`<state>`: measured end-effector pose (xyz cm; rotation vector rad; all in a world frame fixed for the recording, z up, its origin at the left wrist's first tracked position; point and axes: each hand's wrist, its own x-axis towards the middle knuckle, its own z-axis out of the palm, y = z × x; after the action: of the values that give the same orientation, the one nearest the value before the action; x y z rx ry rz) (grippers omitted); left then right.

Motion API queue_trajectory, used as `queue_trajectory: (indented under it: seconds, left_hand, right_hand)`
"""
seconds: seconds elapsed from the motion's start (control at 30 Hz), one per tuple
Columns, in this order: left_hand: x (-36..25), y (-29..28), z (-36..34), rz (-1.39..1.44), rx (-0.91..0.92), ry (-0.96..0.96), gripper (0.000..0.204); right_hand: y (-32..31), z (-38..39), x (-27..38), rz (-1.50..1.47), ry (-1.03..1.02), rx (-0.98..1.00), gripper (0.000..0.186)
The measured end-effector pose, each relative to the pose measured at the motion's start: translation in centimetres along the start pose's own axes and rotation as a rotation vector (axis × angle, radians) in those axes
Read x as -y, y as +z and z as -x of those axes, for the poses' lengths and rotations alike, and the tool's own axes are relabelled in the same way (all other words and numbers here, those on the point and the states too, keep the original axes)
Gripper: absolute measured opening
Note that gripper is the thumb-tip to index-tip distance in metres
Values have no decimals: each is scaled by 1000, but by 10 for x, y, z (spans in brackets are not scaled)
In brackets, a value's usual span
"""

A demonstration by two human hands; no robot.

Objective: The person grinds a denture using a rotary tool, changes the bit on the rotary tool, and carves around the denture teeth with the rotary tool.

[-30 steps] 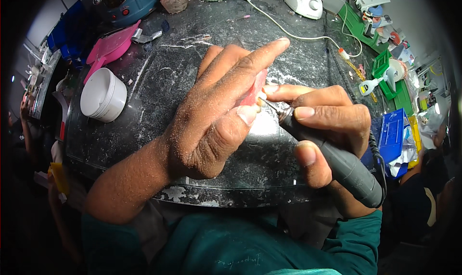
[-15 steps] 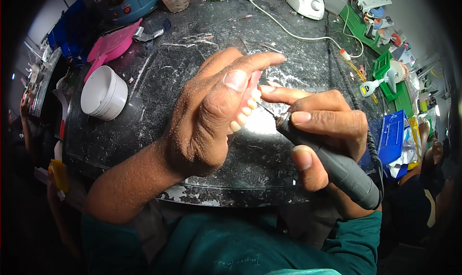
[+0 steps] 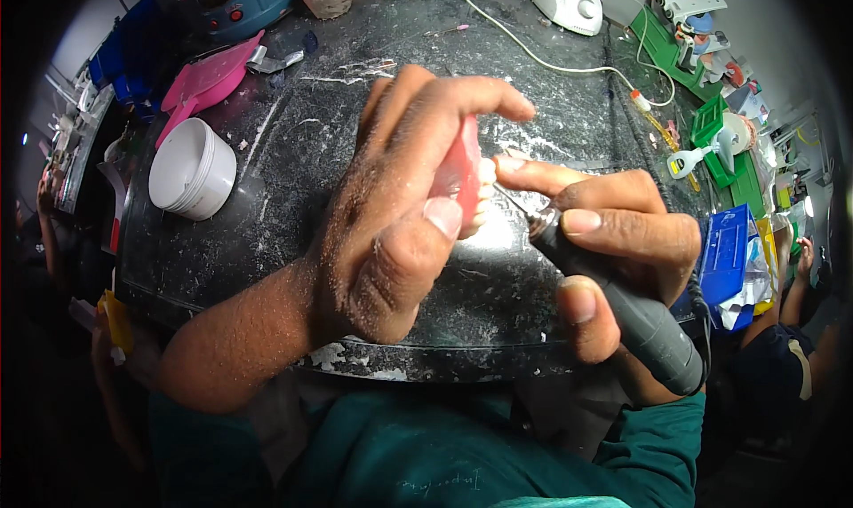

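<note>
My left hand (image 3: 391, 206), dusted with pale powder, grips a denture (image 3: 466, 166) with a pink base and cream teeth. The denture stands on edge, its teeth turned right; the fingers hide part of its base. In my right hand (image 3: 613, 233) is a dark grey rotary handpiece (image 3: 626, 304), held like a pen, its cord running up behind the wrist. The handpiece's thin bur (image 3: 513, 196) points up-left at the teeth; whether it touches them I cannot tell. My right index fingertip rests at or very near the teeth.
On the dusty black table (image 3: 293, 233) stand a white tub (image 3: 192, 170) and a pink dustpan (image 3: 209, 77) at left. A white control box (image 3: 564, 3) with a cable is at the back. Blue (image 3: 724, 255) and green (image 3: 711, 122) bins line the right. Other people are at both sides.
My left hand has turned the denture, so more of its pink inner side shows and fewer teeth. My right hand with the handpiece has shifted slightly right.
</note>
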<state>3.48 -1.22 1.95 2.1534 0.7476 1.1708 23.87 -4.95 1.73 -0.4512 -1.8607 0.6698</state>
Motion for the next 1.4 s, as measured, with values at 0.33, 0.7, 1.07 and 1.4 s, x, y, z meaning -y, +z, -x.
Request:
queue_trajectory:
  seconds: [0.33, 0.7, 1.07, 1.4]
  left_hand:
    - [10, 13, 7, 222, -131, 163, 55]
    - [14, 10, 5, 124, -84, 194, 54]
    - [15, 8, 5, 68, -55, 204, 54]
    - [16, 6, 4, 49, -38, 220, 54]
  right_hand:
    - [3, 0, 6, -91, 51, -38, 32]
    - [3, 0, 5, -74, 59, -29, 32]
    - [1, -1, 0, -44, 0, -2, 33]
    - [2, -1, -6, -49, -35, -17, 35]
